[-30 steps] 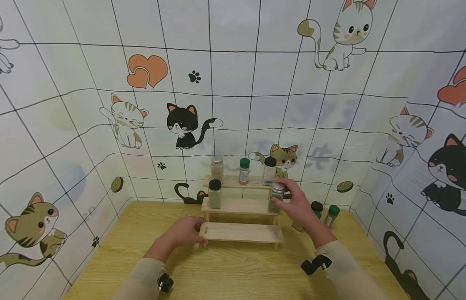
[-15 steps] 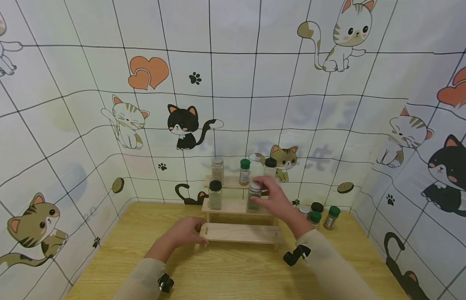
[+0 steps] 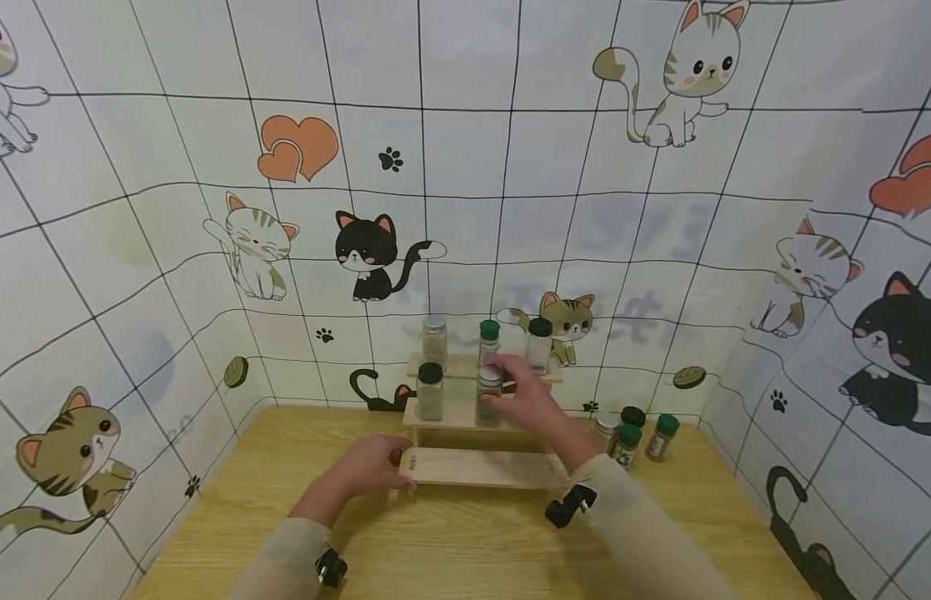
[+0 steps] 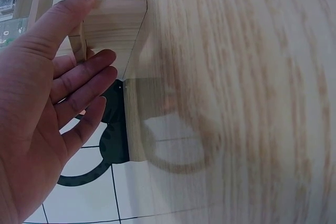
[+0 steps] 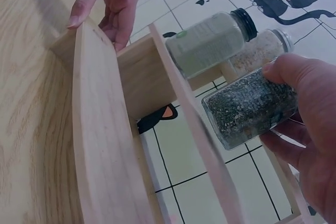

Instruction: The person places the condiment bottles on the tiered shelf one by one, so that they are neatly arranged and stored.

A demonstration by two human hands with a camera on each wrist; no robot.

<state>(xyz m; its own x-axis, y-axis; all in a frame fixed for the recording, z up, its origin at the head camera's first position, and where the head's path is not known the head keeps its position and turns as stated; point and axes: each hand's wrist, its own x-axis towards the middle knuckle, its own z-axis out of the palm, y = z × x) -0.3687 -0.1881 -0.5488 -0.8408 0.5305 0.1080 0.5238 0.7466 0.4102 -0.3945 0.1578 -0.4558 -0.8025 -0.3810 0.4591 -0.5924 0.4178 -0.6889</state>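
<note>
My right hand (image 3: 527, 402) holds a glass spice jar (image 5: 247, 111) of dark green flakes, thumb on one side and fingers on the other. In the head view this silver-lidded jar overlaps the middle tier of a three-tier wooden rack (image 3: 483, 468). My left hand (image 3: 363, 468) grips the left end of the lowest tier, its thumb at the front edge. On the middle tier's left stands a black-lidded jar (image 3: 430, 402). The top tier bears a pale-lidded jar (image 3: 435, 343), a green-lidded jar (image 3: 489, 333) and another black-lidded jar (image 3: 539, 348).
Several more jars cluster on the wooden table (image 3: 450, 550) right of the rack, including a silver-lidded one (image 3: 604, 427) and a green-lidded one (image 3: 663, 440). A cat-printed wall cloth (image 3: 465, 225) rises close behind the rack and along both sides.
My right hand has carried the silver-lidded jar leftward along the middle tier, from its right end to near its centre. The left hand keeps its place on the rack.
</note>
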